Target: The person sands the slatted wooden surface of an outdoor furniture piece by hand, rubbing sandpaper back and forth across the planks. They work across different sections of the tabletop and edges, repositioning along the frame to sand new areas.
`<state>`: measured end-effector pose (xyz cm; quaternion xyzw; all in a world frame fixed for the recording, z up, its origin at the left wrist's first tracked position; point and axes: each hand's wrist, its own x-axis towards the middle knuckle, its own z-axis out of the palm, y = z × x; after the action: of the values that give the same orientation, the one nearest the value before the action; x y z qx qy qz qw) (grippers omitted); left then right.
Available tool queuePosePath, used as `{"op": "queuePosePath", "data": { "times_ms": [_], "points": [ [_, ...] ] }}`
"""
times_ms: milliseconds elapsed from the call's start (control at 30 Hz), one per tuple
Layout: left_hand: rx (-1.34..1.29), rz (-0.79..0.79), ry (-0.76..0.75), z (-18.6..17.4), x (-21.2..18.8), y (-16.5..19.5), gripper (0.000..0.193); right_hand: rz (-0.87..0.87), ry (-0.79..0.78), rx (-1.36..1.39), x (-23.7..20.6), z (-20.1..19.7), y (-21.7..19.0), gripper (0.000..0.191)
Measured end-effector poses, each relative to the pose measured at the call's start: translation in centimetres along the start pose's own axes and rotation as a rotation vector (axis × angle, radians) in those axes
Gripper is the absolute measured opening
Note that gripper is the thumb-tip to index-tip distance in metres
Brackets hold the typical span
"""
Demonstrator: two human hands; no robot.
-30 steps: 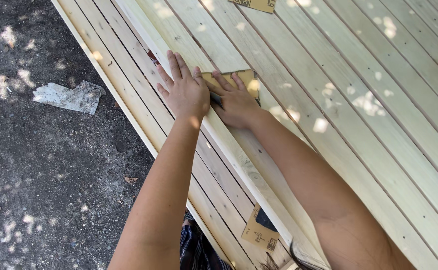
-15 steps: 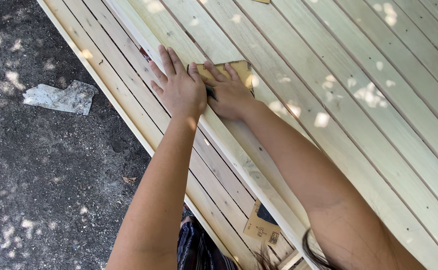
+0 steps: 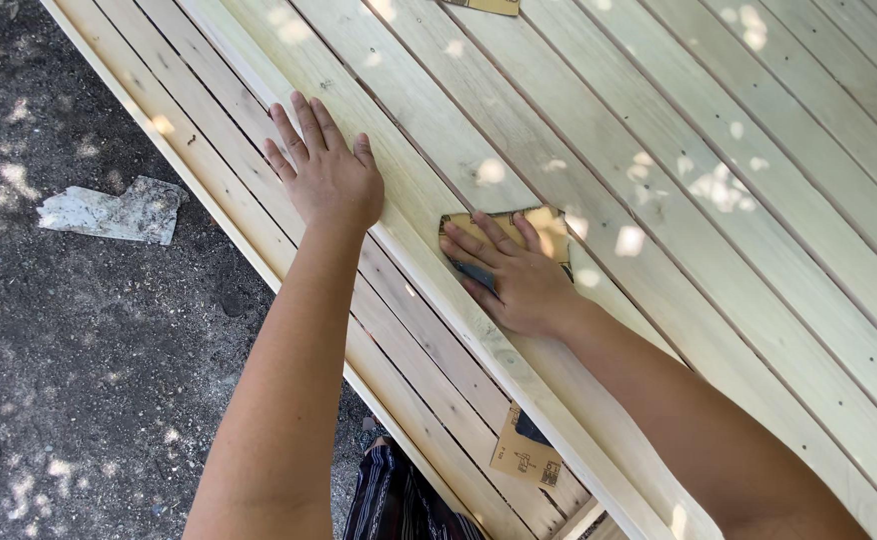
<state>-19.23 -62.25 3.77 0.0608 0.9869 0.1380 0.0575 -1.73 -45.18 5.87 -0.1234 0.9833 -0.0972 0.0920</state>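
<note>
Hands apart: right hand (image 3: 519, 280) presses sandpaper (image 3: 519, 228) flat, left hand (image 3: 327, 170) braces planks (image 3: 759, 200).

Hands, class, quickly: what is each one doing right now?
Left hand: open, flat on the pale wooden slats, holding nothing.
Right hand: pressing a sandpaper sheet onto the slats.
</note>
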Motion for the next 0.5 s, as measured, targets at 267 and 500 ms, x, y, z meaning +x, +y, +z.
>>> {"op": "queuePosePath", "data": {
  "times_ms": [267,500],
  "points": [
    [-0.024,0.093,0.018,-0.3,2.8,-1.1,0.073,0.144,0.062,-0.089,16.1,-4.5,-2.9,0.060],
    [0.100,0.227,-0.032,-1.2,6.9,-2.8,0.071,0.089,-0.067,-0.001,11.3,-2.5,-1.8,0.059]
  ]
}}
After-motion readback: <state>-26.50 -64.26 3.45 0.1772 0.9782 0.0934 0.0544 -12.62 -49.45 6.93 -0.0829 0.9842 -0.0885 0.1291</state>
